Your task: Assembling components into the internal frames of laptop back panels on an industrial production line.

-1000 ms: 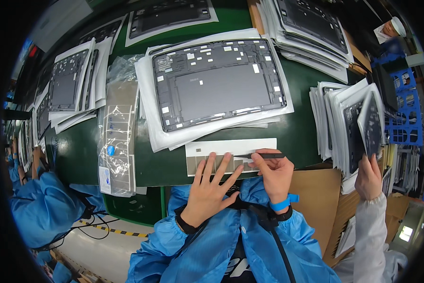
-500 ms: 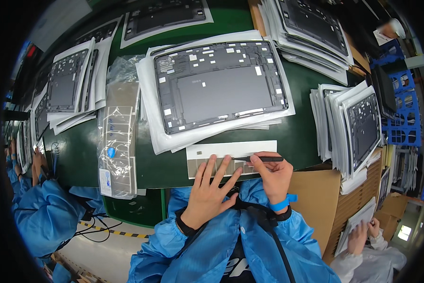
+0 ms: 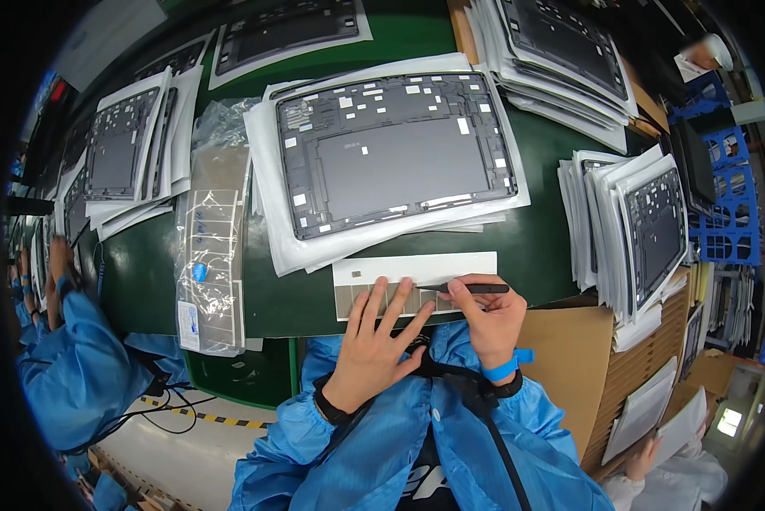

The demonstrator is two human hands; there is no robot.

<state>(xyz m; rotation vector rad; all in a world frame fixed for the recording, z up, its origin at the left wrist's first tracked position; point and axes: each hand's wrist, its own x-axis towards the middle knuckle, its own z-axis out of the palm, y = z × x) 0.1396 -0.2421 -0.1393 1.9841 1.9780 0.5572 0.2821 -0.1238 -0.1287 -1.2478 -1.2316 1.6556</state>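
My left hand lies flat with its fingers spread, pressing on a white backing sheet at the table's near edge. A row of grey-brown rectangular stickers runs along the sheet's lower half, and one small dark square sits near its upper left. Dark tweezers are pinched in my right hand. Their tip points left, touching or just above the sheet close to my left fingertips. Beyond the sheet, a black tablet-shaped housing dotted with small white labels rests on a stack of white foam sheets.
A clear plastic bag of sticker sheets lies to the left. Stacks of housings between white sheets stand at left, far right and right. Cardboard is at my right. Co-workers are on both sides; one holds a white sheet.
My hands and the tweezers keep nearly the same place on the sheet. The left co-worker's arm has moved farther up, and the right co-worker has lifted a white sheet.
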